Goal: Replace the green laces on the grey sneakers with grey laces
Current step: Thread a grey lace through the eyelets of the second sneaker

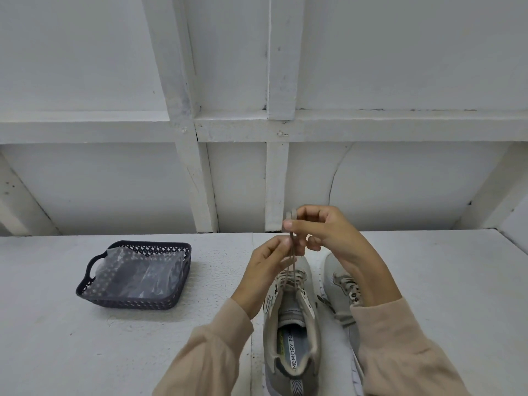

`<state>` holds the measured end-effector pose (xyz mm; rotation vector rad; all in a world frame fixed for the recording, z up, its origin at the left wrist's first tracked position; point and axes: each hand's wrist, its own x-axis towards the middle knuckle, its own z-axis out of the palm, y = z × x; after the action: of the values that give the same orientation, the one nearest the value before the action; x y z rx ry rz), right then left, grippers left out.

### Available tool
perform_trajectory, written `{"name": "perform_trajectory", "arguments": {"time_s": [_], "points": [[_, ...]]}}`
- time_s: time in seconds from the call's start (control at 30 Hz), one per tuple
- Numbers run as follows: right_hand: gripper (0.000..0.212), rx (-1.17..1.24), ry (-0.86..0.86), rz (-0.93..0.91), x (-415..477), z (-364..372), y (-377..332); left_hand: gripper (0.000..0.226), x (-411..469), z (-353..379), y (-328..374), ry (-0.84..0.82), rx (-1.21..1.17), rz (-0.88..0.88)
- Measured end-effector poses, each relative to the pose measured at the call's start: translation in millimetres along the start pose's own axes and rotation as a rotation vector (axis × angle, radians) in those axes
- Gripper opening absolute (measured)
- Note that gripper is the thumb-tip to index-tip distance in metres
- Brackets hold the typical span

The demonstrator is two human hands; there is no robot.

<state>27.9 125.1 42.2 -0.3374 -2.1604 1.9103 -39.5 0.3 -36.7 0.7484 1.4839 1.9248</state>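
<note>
Two grey sneakers stand side by side on the white table, toes away from me. The left sneaker [291,332] has a grey lace [292,252] rising taut from its upper eyelets. My left hand [267,267] pinches that lace just above the shoe. My right hand [323,232] pinches the same lace higher up, where it folds into a small loop by my fingertips. The right sneaker [340,284] is partly hidden under my right forearm. No green lace is visible.
A dark perforated plastic basket [88,292] with clear plastic bags inside sits at the left of the table [143,352]. A white framed wall runs close behind the table's far edge.
</note>
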Motion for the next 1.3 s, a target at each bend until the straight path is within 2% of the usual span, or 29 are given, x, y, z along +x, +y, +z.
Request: {"name": "perform_trajectory", "arguments": {"time_s": [0.1,0.2,0.33,0.43,0.5,0.6,0.7,0.87,1.0,1.13,1.23,1.3], "points": [[0.009,-0.017,0.036,-0.018,1.7,-1.1,0.5,0.025,1.5,-0.3,0.7,0.035,-0.008,0.033],[0.003,-0.063,0.123,-0.043,4.5,-1.0,2.0,0.023,3.0,1.4,1.1,0.101,-0.028,0.031],[0.016,-0.092,0.285,-0.059,9.4,0.0,6.1,0.018,2.3,2.4,2.8,0.175,-0.025,0.053],[0.032,-0.083,0.333,-0.066,10.7,-0.2,8.6,0.017,2.6,2.6,4.4,0.213,-0.055,0.039],[0.034,-0.057,0.356,-0.064,10.6,-2.9,9.8,0.017,4.1,1.1,5.9,0.229,-0.118,-0.008],[0.018,0.083,0.347,-0.036,8.3,-7.0,12.4,0.021,4.7,-4.6,10.7,0.199,-0.23,-0.073],[0.018,0.214,0.311,-0.001,4.9,-9.7,13.7,0.027,3.6,-7.4,21.2,0.18,-0.277,-0.069],[0.015,0.47,0.232,-0.001,7.9,-13.0,9.4,0.011,4.3,-7.2,36.6,0.205,-0.266,0.049],[0.011,0.606,0.169,-0.039,7.4,-15.1,0.7,0.016,5.0,-11.0,44.3,0.217,-0.212,0.158],[0.014,0.268,0.15,-0.033,3.6,-13.5,1.1,0.019,4.3,-14.0,44.4,0.188,-0.06,0.138],[0.008,-0.232,0.075,0.105,6.8,-12.5,22.4,0.02,3.8,-14.3,40.2,0.169,0.015,0.095],[0.013,-0.583,0.017,0.234,10.5,-12.3,45.1,0.016,3.5,-14.2,36.5,0.172,0.032,0.076]]}}
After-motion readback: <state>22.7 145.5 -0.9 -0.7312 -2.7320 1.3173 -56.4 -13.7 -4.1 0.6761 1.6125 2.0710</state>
